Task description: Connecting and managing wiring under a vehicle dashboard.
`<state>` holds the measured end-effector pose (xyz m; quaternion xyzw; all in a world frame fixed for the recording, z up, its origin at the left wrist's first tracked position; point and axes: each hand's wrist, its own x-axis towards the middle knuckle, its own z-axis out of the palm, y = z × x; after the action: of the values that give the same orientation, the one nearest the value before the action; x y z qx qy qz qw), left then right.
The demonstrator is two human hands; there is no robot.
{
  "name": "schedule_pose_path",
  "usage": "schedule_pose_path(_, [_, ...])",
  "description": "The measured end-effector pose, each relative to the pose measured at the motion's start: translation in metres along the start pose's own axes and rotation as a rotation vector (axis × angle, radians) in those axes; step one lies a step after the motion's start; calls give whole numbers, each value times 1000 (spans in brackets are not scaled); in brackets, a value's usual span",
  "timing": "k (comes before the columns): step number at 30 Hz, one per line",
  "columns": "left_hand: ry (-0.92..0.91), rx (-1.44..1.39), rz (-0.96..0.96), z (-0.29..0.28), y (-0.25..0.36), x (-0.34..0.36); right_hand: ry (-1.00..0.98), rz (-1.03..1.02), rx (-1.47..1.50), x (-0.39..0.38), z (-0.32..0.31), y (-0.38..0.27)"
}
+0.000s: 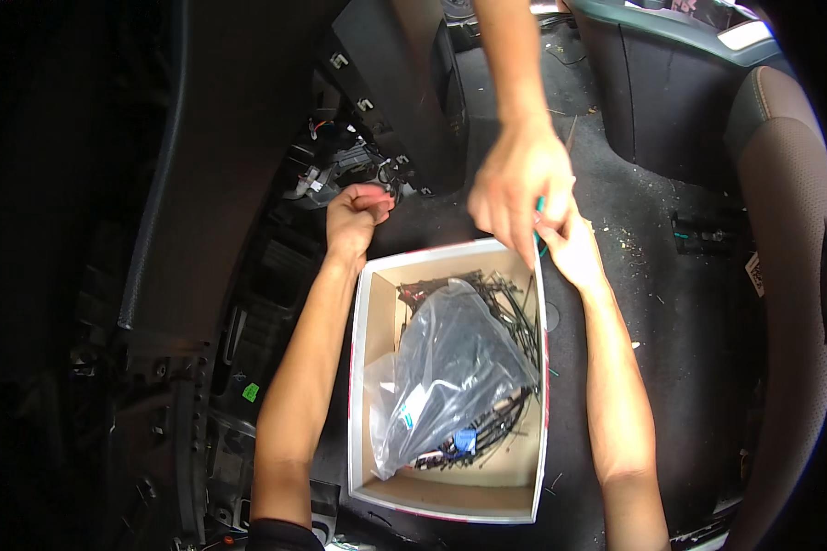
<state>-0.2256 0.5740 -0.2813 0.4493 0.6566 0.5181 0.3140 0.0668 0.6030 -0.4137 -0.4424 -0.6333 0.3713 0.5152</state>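
My left hand (356,223) is closed, with its fingers curled together beside exposed wiring and connectors (349,165). Whatever it may hold is hidden and slightly blurred. Past the box's far right corner, my right hand (572,250) closes around a green-handled tool (540,206), mostly covered. Another person's hand (521,179) reaches down from the far side and overlaps my right fingers, its own fingers pointing toward the box. Between my forearms stands an open cardboard box (357,413) with a clear plastic bag (455,344) lying on many black cable ties (496,427).
This is a car interior. A dark trim panel (413,83) with white clips leans at the far left, and bare metal structure (161,432) runs along the left. A seat (786,230) stands at the right. Small debris (629,243) litters the dark floor.
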Motion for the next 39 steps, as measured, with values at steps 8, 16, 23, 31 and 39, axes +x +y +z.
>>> schedule_pose_path(8, [116, 583, 424, 17, -15, -7, 162, 77, -84, 4, -21, -8])
schedule_pose_path(16, [141, 613, 328, 21, -28, -15, 413, 110, 24, 4, -26, 3])
schedule_pose_path(23, [226, 621, 282, 23, -36, -10, 431, 104, 6, 7, -25, 4])
schedule_pose_path(31, [179, 569, 213, 33, -22, -27, 379, 221, -57, 7, -26, -8])
schedule_pose_path(39, [65, 341, 154, 27, -24, -24, 388, 205, -46, 9, -26, -6])
